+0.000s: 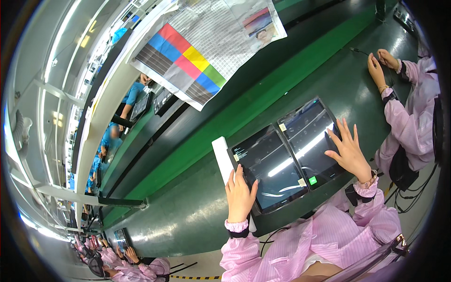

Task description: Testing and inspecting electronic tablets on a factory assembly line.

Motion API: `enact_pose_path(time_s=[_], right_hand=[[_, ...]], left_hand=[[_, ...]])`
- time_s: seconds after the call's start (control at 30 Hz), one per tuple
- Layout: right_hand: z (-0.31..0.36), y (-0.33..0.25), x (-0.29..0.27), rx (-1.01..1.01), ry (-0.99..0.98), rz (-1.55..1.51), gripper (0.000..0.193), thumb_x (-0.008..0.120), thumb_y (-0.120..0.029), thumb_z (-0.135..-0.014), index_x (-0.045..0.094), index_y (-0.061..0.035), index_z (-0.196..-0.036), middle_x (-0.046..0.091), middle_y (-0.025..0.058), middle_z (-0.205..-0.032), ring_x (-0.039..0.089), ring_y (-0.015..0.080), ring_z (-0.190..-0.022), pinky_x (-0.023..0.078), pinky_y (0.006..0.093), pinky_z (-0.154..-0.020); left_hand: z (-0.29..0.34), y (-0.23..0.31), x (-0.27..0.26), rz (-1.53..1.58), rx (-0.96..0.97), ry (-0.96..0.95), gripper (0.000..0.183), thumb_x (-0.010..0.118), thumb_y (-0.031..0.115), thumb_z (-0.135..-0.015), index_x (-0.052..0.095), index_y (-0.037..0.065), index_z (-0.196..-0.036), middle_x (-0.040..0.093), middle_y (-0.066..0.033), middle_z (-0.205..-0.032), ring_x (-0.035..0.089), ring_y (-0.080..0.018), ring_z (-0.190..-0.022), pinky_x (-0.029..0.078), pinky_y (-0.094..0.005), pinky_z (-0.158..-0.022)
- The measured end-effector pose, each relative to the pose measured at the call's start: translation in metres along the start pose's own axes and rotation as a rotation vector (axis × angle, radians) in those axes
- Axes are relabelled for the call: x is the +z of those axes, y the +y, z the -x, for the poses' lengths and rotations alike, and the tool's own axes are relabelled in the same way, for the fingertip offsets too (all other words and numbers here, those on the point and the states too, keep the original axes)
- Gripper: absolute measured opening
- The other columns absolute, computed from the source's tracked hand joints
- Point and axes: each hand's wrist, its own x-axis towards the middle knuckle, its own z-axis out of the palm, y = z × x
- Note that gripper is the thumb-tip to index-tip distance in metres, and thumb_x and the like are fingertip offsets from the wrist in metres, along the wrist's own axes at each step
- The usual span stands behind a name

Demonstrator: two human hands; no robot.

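Observation:
Two dark tablets lie side by side on the green bench in front of me, the left tablet (265, 164) touching or nearly touching the right tablet (305, 131). Both screens are mostly black, with small pale stickers and reflections of ceiling lights. A bright green square shows near the right one's lower edge. My left hand (240, 196) rests at the left tablet's outer edge, fingers apart. Over the right tablet's outer edge, my right hand (350, 151) is spread, fingertips at the screen; firm contact is hard to tell. Neither hand grips anything.
A white bar (222, 154) sticks out beside the left tablet. Above the bench hangs a printed sheet (211, 47) with coloured blocks. At right, a co-worker's hands (378, 70) hold a thin cable (359, 50). Farther left, another person handles a tablet (121, 238). Black cables (413, 197) hang below the bench.

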Motion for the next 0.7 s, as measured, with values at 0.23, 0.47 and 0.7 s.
enact_pose_path(time_s=[0.23, 0.47, 0.7], right_hand=[[0.004, 0.004, 0.001, 0.041, -0.056, 0.002, 0.068, 0.051, -0.05, -0.088, 0.041, -0.0046, -0.137, 0.023, 0.026, -0.147, 0.013, 0.0376, -0.141, 0.007, 0.0559, -0.112], [0.006, 0.008, 0.002, 0.055, -0.054, -0.005, 0.07, 0.053, -0.048, -0.088, 0.037, -0.004, -0.14, 0.024, 0.0256, -0.147, 0.013, 0.0374, -0.141, 0.008, 0.0561, -0.112], [0.006, 0.006, 0.0, 0.029, -0.007, -0.01, 0.07, 0.053, -0.048, -0.088, 0.036, -0.0039, -0.14, 0.023, 0.0255, -0.147, 0.012, 0.0373, -0.141, 0.007, 0.0554, -0.112]], left_hand=[[-0.002, -0.001, 0.006, 0.015, 0.034, 0.075, 0.067, 0.064, 0.029, -0.086, 0.033, -0.006, -0.134, 0.038, -0.0185, -0.141, 0.035, -0.0355, -0.13, 0.031, -0.0451, -0.103], [-0.001, -0.001, 0.011, 0.05, -0.027, 0.021, 0.072, 0.065, 0.033, -0.085, 0.031, -0.006, -0.136, 0.037, -0.0188, -0.142, 0.037, -0.0355, -0.129, 0.031, -0.0446, -0.103], [-0.006, 0.0, 0.01, 0.048, -0.028, -0.019, 0.074, 0.064, 0.035, -0.086, 0.029, -0.004, -0.139, 0.038, -0.0179, -0.141, 0.037, -0.0347, -0.129, 0.031, -0.0441, -0.102]])
